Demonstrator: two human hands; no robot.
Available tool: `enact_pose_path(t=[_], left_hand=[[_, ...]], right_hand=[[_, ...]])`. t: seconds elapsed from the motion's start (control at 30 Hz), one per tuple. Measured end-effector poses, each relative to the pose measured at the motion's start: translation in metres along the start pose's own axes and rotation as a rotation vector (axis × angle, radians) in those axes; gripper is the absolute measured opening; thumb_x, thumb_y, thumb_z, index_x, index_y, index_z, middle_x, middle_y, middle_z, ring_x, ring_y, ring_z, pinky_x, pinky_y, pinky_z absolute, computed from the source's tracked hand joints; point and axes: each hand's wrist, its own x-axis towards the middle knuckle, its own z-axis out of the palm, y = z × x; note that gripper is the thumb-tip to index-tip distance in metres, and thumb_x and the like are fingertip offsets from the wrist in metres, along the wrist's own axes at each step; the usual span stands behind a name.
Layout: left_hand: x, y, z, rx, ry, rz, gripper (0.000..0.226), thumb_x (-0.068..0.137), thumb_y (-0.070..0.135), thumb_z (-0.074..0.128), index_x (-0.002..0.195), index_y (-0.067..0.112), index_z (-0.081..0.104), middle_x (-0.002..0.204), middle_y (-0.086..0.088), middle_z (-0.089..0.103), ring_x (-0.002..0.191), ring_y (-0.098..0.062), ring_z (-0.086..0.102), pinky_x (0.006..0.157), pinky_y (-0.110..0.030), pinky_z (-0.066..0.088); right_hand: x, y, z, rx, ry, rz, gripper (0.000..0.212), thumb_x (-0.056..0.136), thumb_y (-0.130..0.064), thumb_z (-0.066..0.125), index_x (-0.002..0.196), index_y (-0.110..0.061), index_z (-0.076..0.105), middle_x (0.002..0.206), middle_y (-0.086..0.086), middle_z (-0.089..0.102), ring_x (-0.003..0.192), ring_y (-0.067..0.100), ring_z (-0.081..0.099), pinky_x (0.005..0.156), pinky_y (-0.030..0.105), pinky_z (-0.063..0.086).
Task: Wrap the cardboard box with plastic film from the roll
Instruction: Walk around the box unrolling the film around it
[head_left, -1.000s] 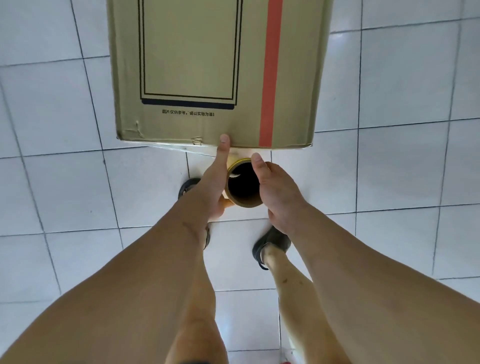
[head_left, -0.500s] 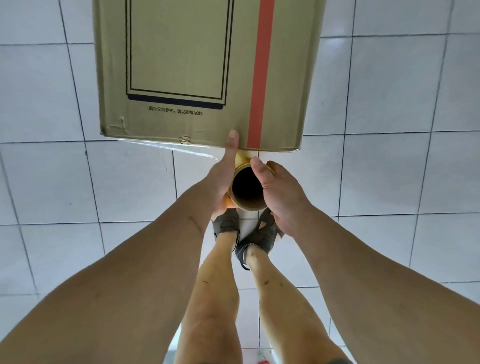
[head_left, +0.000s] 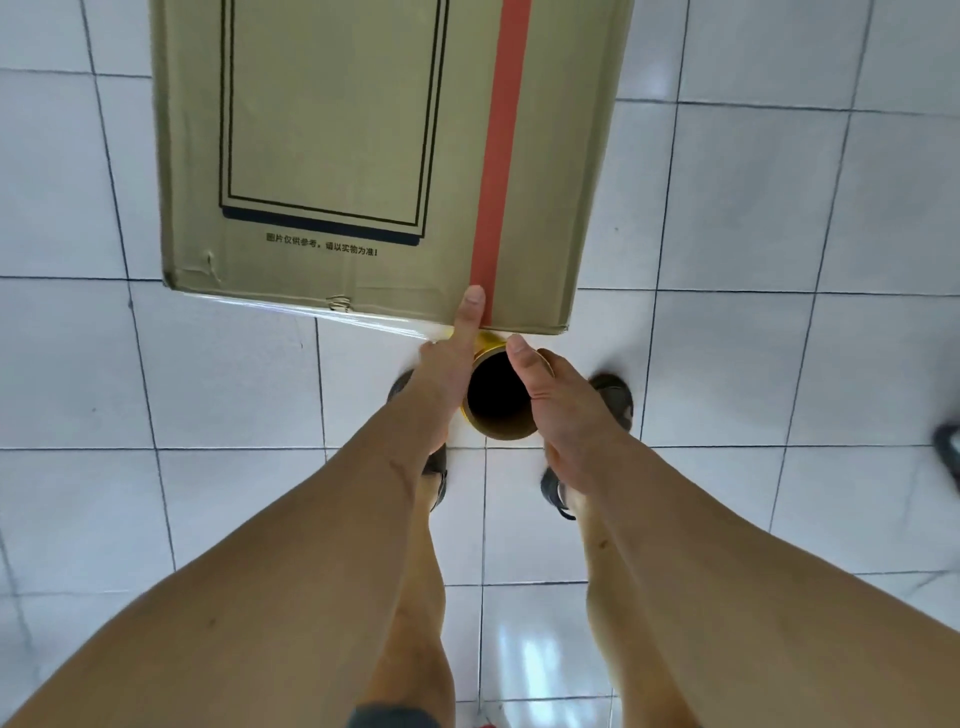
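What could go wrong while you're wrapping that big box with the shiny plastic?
1. The film is only a thin strip along the bottom edge of the cardboard box; it might slip or bunch up.
2. Both the left hand and right hand are on the roll, none holds the box, so pulling could shift it.
3. The feet stand close below, so walking round could mean a trip.

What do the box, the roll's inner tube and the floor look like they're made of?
Box: matte brown cardboard, dented at the corner, printed lines. Roll tube: looks like brown paperboard, with a hollow dark core. Floor: glossy white tiles, probably ceramic, with grout lines and glare.
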Motion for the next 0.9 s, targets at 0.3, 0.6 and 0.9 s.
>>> enact_pose_path(t=[0.3, 0.6, 0.9], left_hand=[[-0.008, -0.003, 0.023, -0.056, -0.012, 0.034, 0.123, 0.06, 0.115, 0.039, 0.137, 0.025, 0.073, 0.134, -0.009, 0.079, 0.129, -0.031, 0.071, 0.122, -0.052, 0.049], [-0.012, -0.01, 0.059, -0.156, 0.082, -0.066, 0.132, 0.048, 0.118, 0.047, 0.134, 0.021, 0.071, 0.13, -0.011, 0.079, 0.128, -0.035, 0.071, 0.11, -0.057, 0.059], [-0.007, -0.02, 0.091, -0.228, 0.133, -0.012, 0.118, 0.066, 0.11, 0.045, 0.138, 0.019, 0.066, 0.124, -0.011, 0.076, 0.12, -0.032, 0.071, 0.112, -0.051, 0.056]], right_hand=[[0.006, -0.003, -0.031, -0.136, -0.102, -0.035, 0.065, 0.09, -0.063, 0.06, 0.141, -0.025, 0.049, 0.135, -0.007, 0.058, 0.121, 0.014, 0.054, 0.079, 0.021, 0.04], [0.026, -0.013, -0.072, -0.255, -0.133, -0.076, 0.06, 0.088, -0.063, 0.062, 0.135, -0.027, 0.054, 0.132, -0.005, 0.06, 0.121, 0.015, 0.056, 0.092, 0.026, 0.038], [0.027, -0.018, -0.095, -0.284, -0.138, -0.079, 0.062, 0.089, -0.064, 0.06, 0.135, -0.024, 0.056, 0.13, -0.005, 0.063, 0.117, 0.013, 0.059, 0.098, 0.029, 0.044]])
